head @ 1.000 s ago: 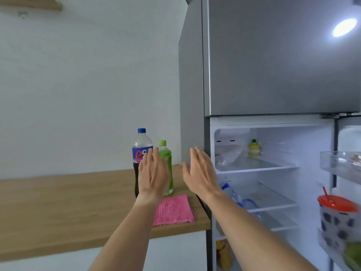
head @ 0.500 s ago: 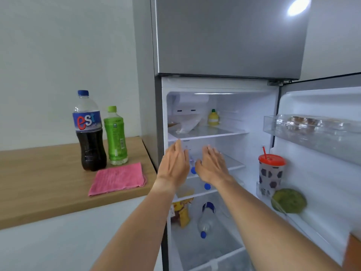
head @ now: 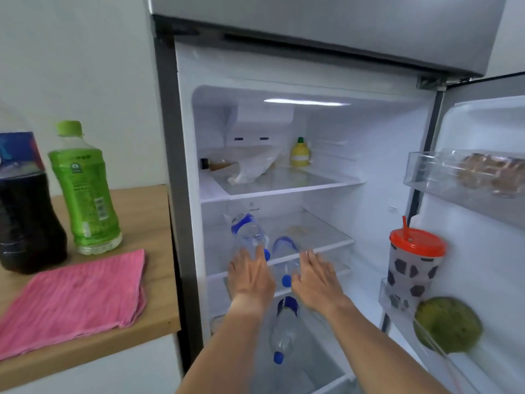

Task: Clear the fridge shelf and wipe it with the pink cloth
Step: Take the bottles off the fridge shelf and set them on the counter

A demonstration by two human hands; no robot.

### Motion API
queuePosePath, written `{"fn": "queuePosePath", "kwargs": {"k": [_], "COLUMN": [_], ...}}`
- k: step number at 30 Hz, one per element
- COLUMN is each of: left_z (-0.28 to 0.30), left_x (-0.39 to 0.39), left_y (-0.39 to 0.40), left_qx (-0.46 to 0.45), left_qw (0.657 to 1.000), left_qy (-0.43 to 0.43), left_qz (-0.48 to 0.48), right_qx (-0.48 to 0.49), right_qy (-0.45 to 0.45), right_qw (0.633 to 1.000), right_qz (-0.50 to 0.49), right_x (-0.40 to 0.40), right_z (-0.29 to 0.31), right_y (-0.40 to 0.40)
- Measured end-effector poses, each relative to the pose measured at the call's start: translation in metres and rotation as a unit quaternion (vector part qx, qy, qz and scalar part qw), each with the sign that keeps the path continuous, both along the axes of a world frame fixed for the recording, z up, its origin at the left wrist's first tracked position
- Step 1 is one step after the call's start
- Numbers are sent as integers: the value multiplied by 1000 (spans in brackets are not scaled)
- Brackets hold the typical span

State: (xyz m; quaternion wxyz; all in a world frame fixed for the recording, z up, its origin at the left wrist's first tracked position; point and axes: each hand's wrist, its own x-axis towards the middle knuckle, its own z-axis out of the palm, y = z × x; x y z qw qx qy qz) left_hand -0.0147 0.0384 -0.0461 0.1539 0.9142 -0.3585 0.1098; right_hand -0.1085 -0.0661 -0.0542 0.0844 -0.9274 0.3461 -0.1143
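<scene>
We have both hands spread flat and holding nothing, the left hand (head: 251, 277) and right hand (head: 318, 280) side by side at the front edge of the middle fridge shelf (head: 321, 240), where two water bottles (head: 247, 231) lie just beyond our fingertips. A third bottle (head: 284, 331) lies beneath our wrists. Well to the left of our hands, the pink cloth (head: 76, 300) lies folded on the wooden counter (head: 153, 211) against a white wall, in front of a green bottle (head: 85, 191) and a dark cola bottle (head: 25, 211).
</scene>
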Motion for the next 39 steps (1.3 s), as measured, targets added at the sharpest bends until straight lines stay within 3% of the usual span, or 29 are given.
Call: {"fn": "queuePosePath", "kwargs": {"k": [8,17,22,27,30,33,36,39], "left_z": [-22,-13,5,37,64,87,100,105], "left_x": [36,36,18,0,-12,-16,-17,-22], "left_y": [-36,-17,9,22,30,37,47,59], "left_qx": [7,28,-13,-111,-211,-333,-428,-480], "left_qw": [993,972,951,921,921,915,890,867], "left_qy": [-113,-214,-274,-332,-299,-182,-40,-9], "left_qz": [-30,-96,-143,-172,-135,-136,-151,-132], "right_qx": [40,41,15,-9,-19,-28,-25,-24], "right_qy": [24,20,-2,-23,-19,-20,-31,-39], "right_qw": [999,999,1000,1000,1000,999,999,999], "right_qz": [-7,-6,-4,-1,-8,-15,-16,-13], "right_x": [27,24,15,-2,-13,-22,-31,-38], "right_z": [-33,-27,2,33,46,57,68,77], "right_y": [-29,-15,2,22,32,40,45,50]}}
